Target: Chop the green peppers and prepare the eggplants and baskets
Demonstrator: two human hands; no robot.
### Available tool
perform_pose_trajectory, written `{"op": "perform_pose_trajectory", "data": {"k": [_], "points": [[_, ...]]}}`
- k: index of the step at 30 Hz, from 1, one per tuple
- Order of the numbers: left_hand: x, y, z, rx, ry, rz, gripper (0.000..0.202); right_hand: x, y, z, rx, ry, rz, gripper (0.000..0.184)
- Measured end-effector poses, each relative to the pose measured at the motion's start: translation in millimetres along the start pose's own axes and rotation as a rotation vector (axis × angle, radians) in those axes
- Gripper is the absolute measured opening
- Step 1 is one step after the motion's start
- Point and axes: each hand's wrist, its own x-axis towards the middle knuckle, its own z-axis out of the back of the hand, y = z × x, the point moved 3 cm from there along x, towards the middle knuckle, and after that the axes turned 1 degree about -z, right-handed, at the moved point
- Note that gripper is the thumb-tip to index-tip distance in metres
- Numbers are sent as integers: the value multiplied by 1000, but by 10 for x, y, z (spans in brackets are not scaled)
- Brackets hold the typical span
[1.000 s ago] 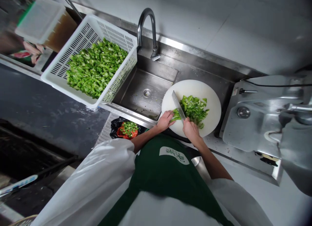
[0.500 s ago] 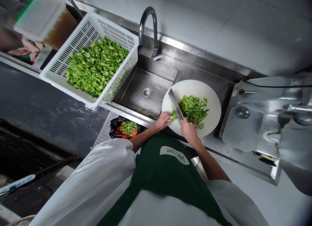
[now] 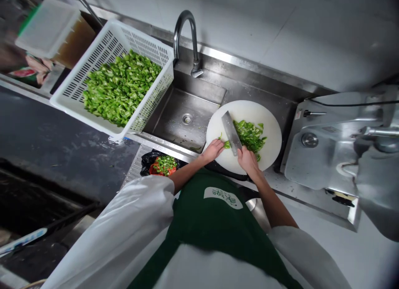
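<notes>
On a round white cutting board [image 3: 218, 118], my right hand [image 3: 248, 160] grips the handle of a cleaver [image 3: 231, 133], its wide blade slanting up and to the left. A pile of cut green pepper [image 3: 251, 135] lies against the blade's right side. To the left of the blade, my left hand [image 3: 213, 150] is on the board with its fingers curled together over a small bit of green pepper [image 3: 226, 144], which shows at the fingertips. How much pepper lies under those fingers is hidden.
Left of the board is a steel sink [image 3: 199, 131] with a curved faucet [image 3: 193, 35]. A white perforated basket [image 3: 59, 99] of chopped green peppers [image 3: 121, 89] rests across its left part. Below the rim sits a black bag [image 3: 146, 161] with pepper scraps. A metal machine [image 3: 314, 156] stands right.
The cleaver and my right hand have moved right, away from my left fingers, pressing toward the pepper pile. My left hand has shifted slightly right and up.
</notes>
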Motion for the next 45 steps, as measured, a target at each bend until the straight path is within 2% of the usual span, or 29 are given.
{"op": "perform_pose_trajectory", "data": {"k": [3,6,9,11,14,16,18,20,25,28,30,31,34,35,37,39,42,45], "points": [[53,-23,40,-21,-46,31,26,-155,-4,31,-26,-46,-32,36],[-56,-1,117,-53,-108,83,27,-228,190,-33,-26,-44,-1,37],[-147,19,127,-77,-55,51,28,-153,384,-124,-17,-15,17,36],[-164,27,124,-103,-60,9,30,-74,428,-147,-10,-8,10,36],[-199,45,162,-145,-190,-27,28,-32,393,-104,-13,-5,18,34],[-266,67,209,-144,-306,-8,26,-71,368,-60,-24,-12,23,33],[-342,90,236,-124,-372,28,25,-126,393,-47,-28,-34,34,36],[-383,101,216,-98,-338,43,24,-150,470,-82,-21,-45,57,38],[-328,112,90,23,-94,89,25,-27,591,-177,17,-18,64,35],[-285,120,116,38,-78,131,30,-16,440,-89,50,-36,78,32],[-247,111,152,44,-82,138,35,-76,216,14,56,-93,47,33],[-216,96,156,51,-67,129,44,-116,71,66,50,-134,15,34],[-43,12,76,93,40,82,99,-215,-443,173,7,-250,-123,37],[40,-24,22,112,71,74,111,-232,-621,181,-10,-271,-180,37],[239,-101,-107,144,95,71,122,-244,-943,148,-32,-277,-296,36],[459,-174,-246,153,85,76,122,-248,-1160,54,-31,-251,-383,33],[762,-266,-429,137,57,85,118,-272,-1205,-152,12,-197,-434,34],[960,-343,-548,102,49,72,115,-302,-982,-335,62,-172,-416,36]]}}
